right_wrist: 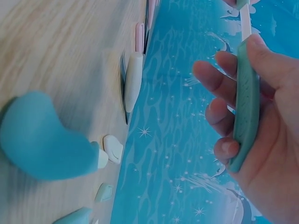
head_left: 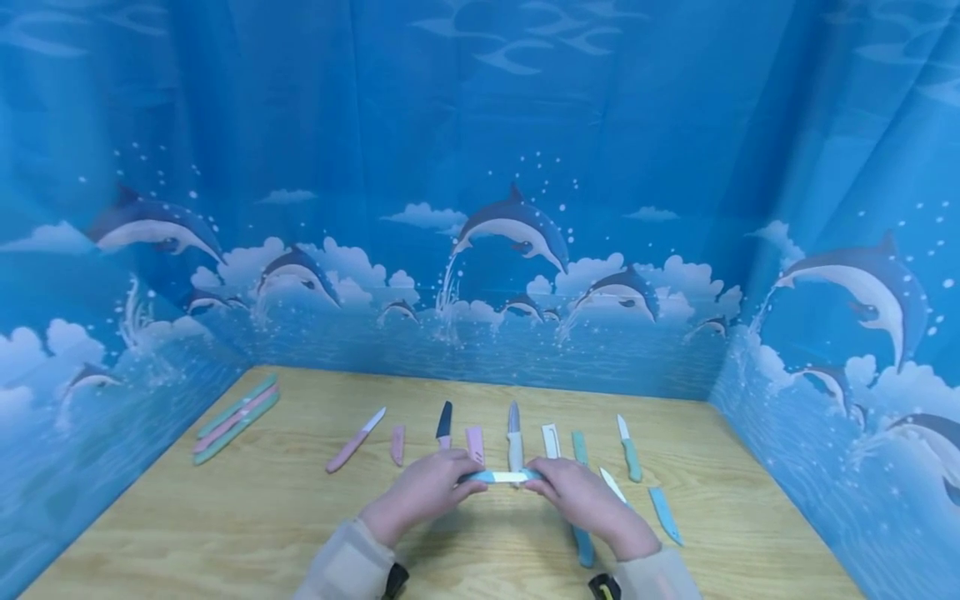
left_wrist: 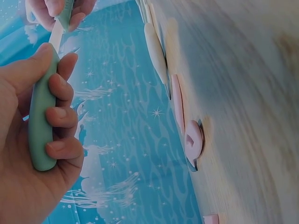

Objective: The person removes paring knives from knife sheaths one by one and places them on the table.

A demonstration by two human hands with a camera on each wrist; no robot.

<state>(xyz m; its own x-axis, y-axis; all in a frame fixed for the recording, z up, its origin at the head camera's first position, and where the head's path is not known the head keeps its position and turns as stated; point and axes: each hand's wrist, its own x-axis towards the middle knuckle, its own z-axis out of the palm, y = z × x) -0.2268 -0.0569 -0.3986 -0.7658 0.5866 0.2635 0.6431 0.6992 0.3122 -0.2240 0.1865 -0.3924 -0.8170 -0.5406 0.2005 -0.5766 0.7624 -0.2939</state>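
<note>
In front of me both hands hold a small knife with a green handle and a pale blade [head_left: 508,477]. My left hand [head_left: 429,487] wraps its fingers round the knife's rounded handle [left_wrist: 43,116]. My right hand [head_left: 583,497] grips a ribbed green sheath [right_wrist: 247,102] between thumb and fingers. The blade's tip end is hidden in the sheath, while a stretch of blade [left_wrist: 56,36] shows between the hands. Beneath them lies a white-handled knife [head_left: 514,446]. Partly covered by my right hand and arm are a blue handle [head_left: 584,547] and a white blade [head_left: 612,485].
Across the wooden table [head_left: 247,517] lie a pink knife [head_left: 347,450], pink sheaths [head_left: 398,446], a black-bladed knife [head_left: 446,421], a white sheath [head_left: 551,440], a green sheath [head_left: 580,447], a green knife [head_left: 630,457] and a blue sheath [head_left: 665,516]. Green and pink sheathed knives [head_left: 236,419] are grouped far left.
</note>
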